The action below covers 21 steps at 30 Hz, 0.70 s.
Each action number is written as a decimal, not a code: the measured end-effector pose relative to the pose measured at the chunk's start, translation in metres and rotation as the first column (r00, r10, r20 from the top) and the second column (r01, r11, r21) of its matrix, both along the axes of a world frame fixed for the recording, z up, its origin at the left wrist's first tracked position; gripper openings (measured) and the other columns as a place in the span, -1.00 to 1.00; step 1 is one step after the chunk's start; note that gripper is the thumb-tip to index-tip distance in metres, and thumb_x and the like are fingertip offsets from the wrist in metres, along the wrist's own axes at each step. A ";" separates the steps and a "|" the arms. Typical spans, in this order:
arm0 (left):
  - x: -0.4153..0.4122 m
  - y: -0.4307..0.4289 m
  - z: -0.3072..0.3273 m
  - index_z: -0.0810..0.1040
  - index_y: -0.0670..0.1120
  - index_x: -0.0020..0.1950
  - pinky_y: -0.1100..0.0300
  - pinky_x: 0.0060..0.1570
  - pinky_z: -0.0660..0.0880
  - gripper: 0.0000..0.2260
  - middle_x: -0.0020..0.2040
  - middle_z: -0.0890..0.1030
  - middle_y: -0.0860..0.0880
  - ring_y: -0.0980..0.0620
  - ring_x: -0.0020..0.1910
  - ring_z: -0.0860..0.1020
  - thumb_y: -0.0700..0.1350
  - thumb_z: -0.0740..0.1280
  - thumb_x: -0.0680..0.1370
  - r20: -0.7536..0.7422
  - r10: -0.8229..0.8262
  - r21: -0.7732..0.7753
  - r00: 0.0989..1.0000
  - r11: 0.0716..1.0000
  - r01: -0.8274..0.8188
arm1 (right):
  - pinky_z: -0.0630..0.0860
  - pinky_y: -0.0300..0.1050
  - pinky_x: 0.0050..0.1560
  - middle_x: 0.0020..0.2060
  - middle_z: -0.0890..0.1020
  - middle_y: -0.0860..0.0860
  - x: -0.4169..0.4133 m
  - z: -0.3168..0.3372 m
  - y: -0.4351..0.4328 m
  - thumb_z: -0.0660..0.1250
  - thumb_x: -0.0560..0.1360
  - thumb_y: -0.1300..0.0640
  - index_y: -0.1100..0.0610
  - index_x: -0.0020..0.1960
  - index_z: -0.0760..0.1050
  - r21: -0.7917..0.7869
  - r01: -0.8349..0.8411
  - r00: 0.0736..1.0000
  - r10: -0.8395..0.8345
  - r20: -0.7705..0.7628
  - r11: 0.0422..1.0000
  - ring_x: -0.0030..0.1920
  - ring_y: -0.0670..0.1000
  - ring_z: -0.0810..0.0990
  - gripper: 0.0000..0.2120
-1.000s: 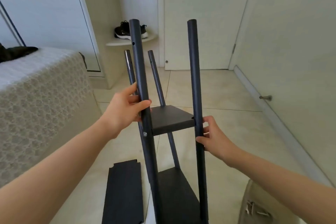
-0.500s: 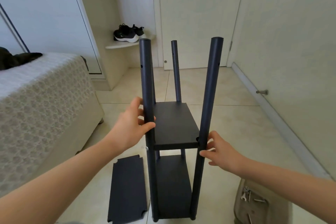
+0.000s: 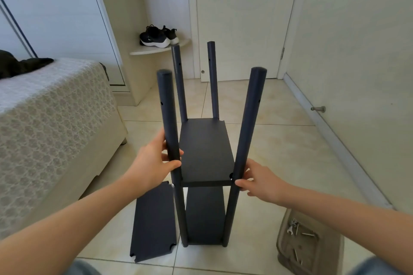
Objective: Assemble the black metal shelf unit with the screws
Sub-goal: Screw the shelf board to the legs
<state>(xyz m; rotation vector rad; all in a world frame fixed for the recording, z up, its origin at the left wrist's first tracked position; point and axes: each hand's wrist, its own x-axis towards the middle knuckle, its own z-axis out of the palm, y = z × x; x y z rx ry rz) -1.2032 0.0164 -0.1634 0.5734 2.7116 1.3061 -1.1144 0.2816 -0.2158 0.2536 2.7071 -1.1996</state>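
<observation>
Shelf unit [image 3: 206,163]: black metal, standing upright on the tiled floor [image 3: 279,152], directly in front of the person.
Posts: four round uprights; the front-left post [image 3: 166,107] and front-right post [image 3: 250,118] rise nearest the camera, the two rear posts [image 3: 180,82] behind them.
Fitted shelves: a middle shelf [image 3: 205,152] between the posts and a bottom shelf [image 3: 204,214] near the floor.
Left hand [image 3: 154,163]: fingers and thumb wrapped round the front-left post, just above the middle shelf.
Right hand [image 3: 261,179]: thumb and fingers closed on the front-right post at the level of the middle shelf's front corner.
Loose panel [image 3: 154,219]: flat on the floor, just left of the unit (notched corners visible).
Screws [image 3: 307,234]: scattered on a tan pad [image 3: 328,252] at lower right, apart from the unit.
Surroundings: bed [image 3: 55,118] at left; shoes [image 3: 157,37] on a corner ledge [image 3: 143,51]; door [image 3: 241,18] behind.
</observation>
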 end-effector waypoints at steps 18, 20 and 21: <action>0.013 -0.009 -0.015 0.35 0.15 0.22 0.24 0.05 0.54 -0.55 -0.02 0.61 0.25 0.28 -0.10 0.60 -0.21 0.49 0.52 -0.007 0.099 -0.082 0.995 0.992 -0.099 | 0.57 -0.03 0.16 0.08 0.62 0.02 -0.007 -0.015 -0.003 0.32 0.60 0.04 0.11 0.25 0.44 0.116 -0.107 0.994 0.108 -0.004 0.988 0.06 0.01 0.61 -0.73; 0.015 -0.012 -0.013 0.44 0.13 0.16 0.30 -0.02 0.55 -0.62 -0.04 0.64 0.19 0.24 -0.11 0.62 -0.18 0.53 0.50 0.006 0.172 -0.077 0.985 0.982 -0.171 | 0.56 -0.05 0.18 0.09 0.62 0.01 -0.009 -0.014 -0.002 0.33 0.59 0.01 0.11 0.24 0.46 0.136 -0.126 0.992 0.128 -0.005 0.983 0.07 0.00 0.61 -0.72; 0.016 -0.013 -0.013 0.51 0.09 0.10 0.35 -0.10 0.54 -0.68 -0.10 0.65 0.17 0.25 -0.14 0.62 -0.15 0.55 0.48 0.004 0.220 -0.083 0.976 0.972 -0.219 | 0.56 -0.05 0.18 0.09 0.62 0.00 -0.010 -0.013 -0.001 0.33 0.59 0.00 0.11 0.24 0.48 0.142 -0.139 0.990 0.141 -0.004 0.980 0.08 -0.01 0.60 -0.71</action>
